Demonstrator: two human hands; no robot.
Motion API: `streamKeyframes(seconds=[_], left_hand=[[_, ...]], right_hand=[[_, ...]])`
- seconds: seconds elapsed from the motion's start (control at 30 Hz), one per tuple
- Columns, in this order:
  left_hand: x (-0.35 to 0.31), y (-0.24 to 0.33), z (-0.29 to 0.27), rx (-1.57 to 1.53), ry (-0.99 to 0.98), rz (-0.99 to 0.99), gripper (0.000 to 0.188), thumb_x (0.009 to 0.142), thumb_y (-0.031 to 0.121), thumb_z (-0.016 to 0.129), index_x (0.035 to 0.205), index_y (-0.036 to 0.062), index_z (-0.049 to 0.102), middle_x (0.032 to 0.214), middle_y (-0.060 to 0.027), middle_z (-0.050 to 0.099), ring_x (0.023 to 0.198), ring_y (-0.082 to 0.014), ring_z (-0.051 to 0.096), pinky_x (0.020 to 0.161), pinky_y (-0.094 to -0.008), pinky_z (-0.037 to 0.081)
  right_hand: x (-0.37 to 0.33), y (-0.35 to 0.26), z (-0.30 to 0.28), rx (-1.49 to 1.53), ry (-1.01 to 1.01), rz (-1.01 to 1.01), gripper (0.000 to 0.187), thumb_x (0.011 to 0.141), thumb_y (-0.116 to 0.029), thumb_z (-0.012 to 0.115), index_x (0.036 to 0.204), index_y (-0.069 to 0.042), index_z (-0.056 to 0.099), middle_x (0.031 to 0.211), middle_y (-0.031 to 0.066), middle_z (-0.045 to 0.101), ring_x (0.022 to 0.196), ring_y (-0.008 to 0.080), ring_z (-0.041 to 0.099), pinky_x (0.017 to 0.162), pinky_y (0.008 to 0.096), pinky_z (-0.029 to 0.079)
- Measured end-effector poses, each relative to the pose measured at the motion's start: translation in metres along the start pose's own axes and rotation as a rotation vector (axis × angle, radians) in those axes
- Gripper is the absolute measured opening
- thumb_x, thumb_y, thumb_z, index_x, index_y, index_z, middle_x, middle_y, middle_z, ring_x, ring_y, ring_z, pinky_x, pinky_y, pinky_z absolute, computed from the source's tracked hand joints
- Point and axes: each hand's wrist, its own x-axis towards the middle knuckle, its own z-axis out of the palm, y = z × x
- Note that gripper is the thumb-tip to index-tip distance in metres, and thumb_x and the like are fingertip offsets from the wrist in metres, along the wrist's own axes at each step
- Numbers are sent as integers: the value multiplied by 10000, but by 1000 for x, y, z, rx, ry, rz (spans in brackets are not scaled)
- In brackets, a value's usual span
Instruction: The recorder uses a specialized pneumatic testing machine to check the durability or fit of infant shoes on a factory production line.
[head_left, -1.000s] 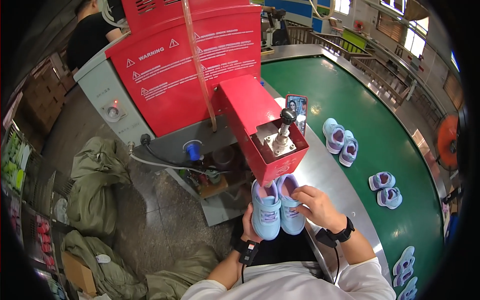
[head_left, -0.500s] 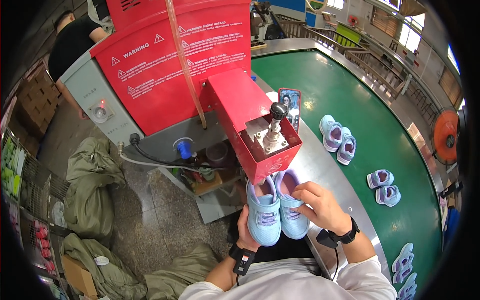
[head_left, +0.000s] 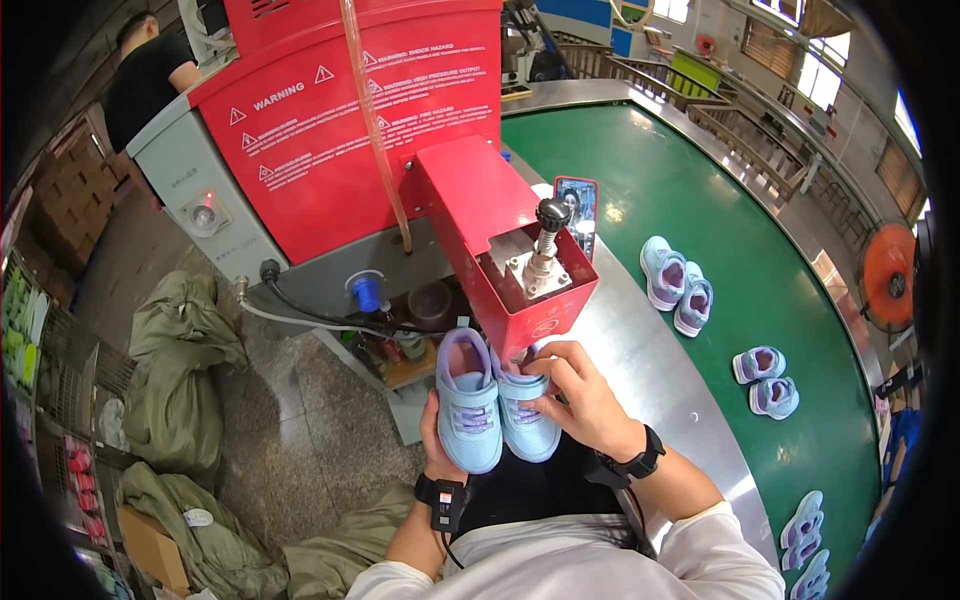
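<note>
Two light-blue children's sneakers with purple linings and laces are side by side in front of me, toes toward me. My left hand (head_left: 436, 447) is wrapped round the outer side of the left sneaker (head_left: 470, 422), its fingers partly hidden underneath. At the strap and collar of the right sneaker (head_left: 528, 432), my right hand (head_left: 585, 402) pinches with thumb and fingers. The heel of that right sneaker sits under the front end of the red machine head (head_left: 525, 285), whose lower tip is mostly hidden. A black knob (head_left: 552, 213) tops the head's metal fitting.
A large red machine cabinet (head_left: 330, 130) stands ahead. To the right, pairs of sneakers (head_left: 676, 287) lie on a green conveyor belt (head_left: 640, 200) with a metal rim. A phone (head_left: 576, 215) leans behind the head. Green sacks (head_left: 185, 390) are at left; a person (head_left: 150, 85) is beyond.
Both hands have shifted left with the sneakers, and the pair has moved so that the right sneaker is now below the machine head. The right hand still grips at the strap.
</note>
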Motion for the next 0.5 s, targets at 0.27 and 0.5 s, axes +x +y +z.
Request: streamKeyframes(seconds=[0.27,0.5], left_hand=[[-32,-1,17,15,138,-55,555,975,472,388,1350,75,484,1267,-96,602,1115,-255,605,960,-419,486],[-22,5,16,33,126,-141,559,977,476,381,1331,58,495,1226,-116,620,1068,-277,628,932,-437,509]], right_hand=[[-11,-16,-4,-9,-49,-26,370,753,-91,755,1065,-24,567,1088,127,524,925,310,606,758,363,532],[-3,-1,-31,-1,-223,-36,245,896,-145,625,1127,-65,602,995,127,570,790,302,635,705,363,536]])
